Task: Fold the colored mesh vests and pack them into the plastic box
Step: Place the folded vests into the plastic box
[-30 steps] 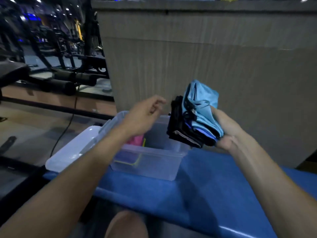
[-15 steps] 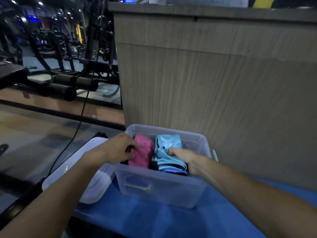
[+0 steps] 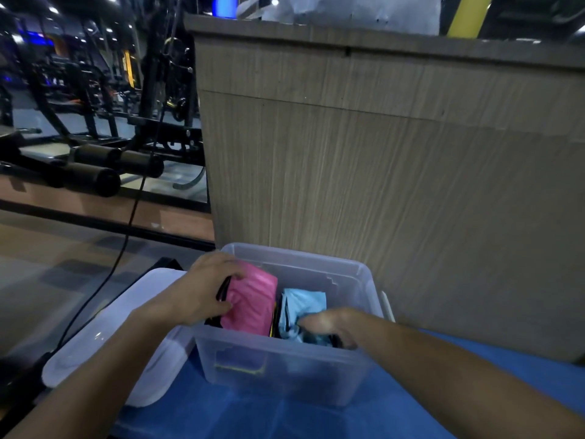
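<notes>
Both hands down in the clear plastic box (image 3: 285, 369), itself set on a blue padded surface (image 3: 316, 419) close under the forearms. Left hand (image 3: 202, 293) at the box's left rim, fingers curled over the top edge of a folded pink vest (image 3: 253, 299) and a dark layer beside it, thumb against the near side, gripping that bundle upright against the left wall. Right hand (image 3: 329, 324) just to the right of it, knuckles up, fingers bent down into a folded light-blue vest (image 3: 304, 305), pressing and holding it low in the box; fingertips hidden among the cloth, so exact grip not clear beyond the curl. Blue vest standing beside the pink one, touching or nearly so, with dark and yellow-edged fabric between and below them, faintly seen through the front wall. Free room in the box beyond the right hand, toward the far right corner. Left of the left wrist, touching the box's side, a white lid (image 3: 120, 337) lying flat, partly off the blue surface. Directly beyond both hands, rising behind the box, a tall wood-grain counter front (image 3: 380, 185). Farther off past the left hand, dark gym equipment (image 3: 95, 153) with padded rollers and a black cable (image 3: 126, 236) trailing across the floor.
</notes>
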`<state>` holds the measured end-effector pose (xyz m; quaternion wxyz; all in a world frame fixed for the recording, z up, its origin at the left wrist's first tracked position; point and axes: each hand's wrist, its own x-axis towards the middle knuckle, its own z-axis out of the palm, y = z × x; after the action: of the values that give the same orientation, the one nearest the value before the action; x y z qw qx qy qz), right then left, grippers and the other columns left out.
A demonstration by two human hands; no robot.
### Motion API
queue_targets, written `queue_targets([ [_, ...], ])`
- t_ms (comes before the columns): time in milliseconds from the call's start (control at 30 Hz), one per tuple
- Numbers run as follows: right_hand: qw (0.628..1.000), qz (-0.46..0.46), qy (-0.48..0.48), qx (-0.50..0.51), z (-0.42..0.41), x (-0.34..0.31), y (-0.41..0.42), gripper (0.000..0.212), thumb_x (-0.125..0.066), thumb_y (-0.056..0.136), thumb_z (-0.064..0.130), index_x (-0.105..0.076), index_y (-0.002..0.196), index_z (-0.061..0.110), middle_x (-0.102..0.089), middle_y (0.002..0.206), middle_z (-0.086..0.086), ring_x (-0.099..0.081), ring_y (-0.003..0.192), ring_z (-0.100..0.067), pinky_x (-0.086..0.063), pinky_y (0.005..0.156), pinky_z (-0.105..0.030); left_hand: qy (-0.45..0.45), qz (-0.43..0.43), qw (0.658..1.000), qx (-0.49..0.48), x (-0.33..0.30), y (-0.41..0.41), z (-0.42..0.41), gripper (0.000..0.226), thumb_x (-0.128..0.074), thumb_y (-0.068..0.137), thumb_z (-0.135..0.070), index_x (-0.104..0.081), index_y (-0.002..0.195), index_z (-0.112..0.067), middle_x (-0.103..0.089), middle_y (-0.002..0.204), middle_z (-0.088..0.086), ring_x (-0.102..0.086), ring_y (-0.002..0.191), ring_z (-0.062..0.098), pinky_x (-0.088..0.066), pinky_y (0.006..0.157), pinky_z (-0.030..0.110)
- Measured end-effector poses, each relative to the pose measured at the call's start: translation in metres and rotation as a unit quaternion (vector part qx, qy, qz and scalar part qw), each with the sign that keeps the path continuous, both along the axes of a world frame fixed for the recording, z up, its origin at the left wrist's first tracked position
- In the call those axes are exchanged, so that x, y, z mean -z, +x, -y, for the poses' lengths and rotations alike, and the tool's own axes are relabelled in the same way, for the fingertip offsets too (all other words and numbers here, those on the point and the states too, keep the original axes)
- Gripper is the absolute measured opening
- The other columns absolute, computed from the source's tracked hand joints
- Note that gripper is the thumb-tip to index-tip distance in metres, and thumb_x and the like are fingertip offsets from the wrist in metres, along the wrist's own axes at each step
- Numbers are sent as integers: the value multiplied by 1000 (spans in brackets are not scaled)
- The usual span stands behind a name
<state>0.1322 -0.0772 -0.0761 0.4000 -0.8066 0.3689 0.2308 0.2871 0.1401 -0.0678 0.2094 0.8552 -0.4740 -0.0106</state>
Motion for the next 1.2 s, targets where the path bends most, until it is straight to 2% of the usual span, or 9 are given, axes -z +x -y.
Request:
queue_targets([
  [67,998,4,-44,-37,-4,-9,-3,46,-35,109,37,-43,150,17,-43,153,-8,-45,137,-25,-37,110,-35,11,-34,997,-67,-1,-1,-4,85,-85,77,-30,-41,151,-32,-21,164,3,-14,153,31,-25,120,44],
  [200,996,36,-64,-59,-1,-9,-5,47,-47,106,35,-46,149,17,-46,152,-6,-46,138,-25,-39,101,-29,7,-131,986,-104,1,-2,-4,91,-86,78,-32,-36,155,-24,-39,158,0,-38,143,17,-33,104,23],
  [467,997,45,-59,-24,43,-4,-51,49,-63,95,51,-59,134,22,-63,130,2,-63,114,-20,-54,94,-34,3,-166,982,-90,-8,-49,35,87,-83,83,-20,-35,156,-21,-51,148,0,-46,137,18,-30,96,14],
  [633,989,23,-148,10,75,-40,-116,55,-64,93,58,-55,126,15,-64,99,-2,-66,84,-17,-57,72,-30,-17,-175,984,-33,-6,-92,91,77,-84,78,-27,-50,147,-32,-61,135,-3,-58,124,17,-46,101,25],
  [800,968,134,-209,33,91,-55,-136,85,-72,88,54,-36,152,9,-50,150,-9,-56,127,-24,-46,98,-29,-95,-176,980,-10,-13,-113,98,68,-70,93,-42,-44,150,-16,-45,145,-2,-42,138,14,-31,107,18],
  [900,957,221,-187,-2,74,-59,-135,82,-74,89,45,-36,155,14,-48,152,-8,-51,135,-23,-41,107,-28,-213,-143,962,-90,13,-98,56,55,-61,97,-47,-57,138,-11,-53,137,7,-52,129,21,-38,107,27],
  [1000,958,188,-208,-57,55,-57,-130,64,-69,94,39,-47,148,14,-55,144,-6,-54,131,-22,-39,102,-25,-153,-93,962,-205,61,-79,-15,40,-67,97,-26,-62,130,-5,-58,132,13,-55,125,31,-41,106,36],
  [1100,952,209,-221,-37,66,-55,-136,38,-69,95,31,-62,129,16,-67,125,-6,-62,117,-24,-46,103,-33,-51,-23,961,-269,95,-68,-67,58,-62,90,-50,-61,134,-13,-53,142,12,-51,129,41,-44,103,50],
  [1200,949,218,-227,-17,80,-58,-155,9,-68,95,26,-67,102,21,-72,106,-4,-66,94,-21,-52,93,-32,135,-36,942,-306,101,-78,-91,85,-51,88,-75,-29,157,-31,-20,166,1,-28,148,30,-26,115,50],
])
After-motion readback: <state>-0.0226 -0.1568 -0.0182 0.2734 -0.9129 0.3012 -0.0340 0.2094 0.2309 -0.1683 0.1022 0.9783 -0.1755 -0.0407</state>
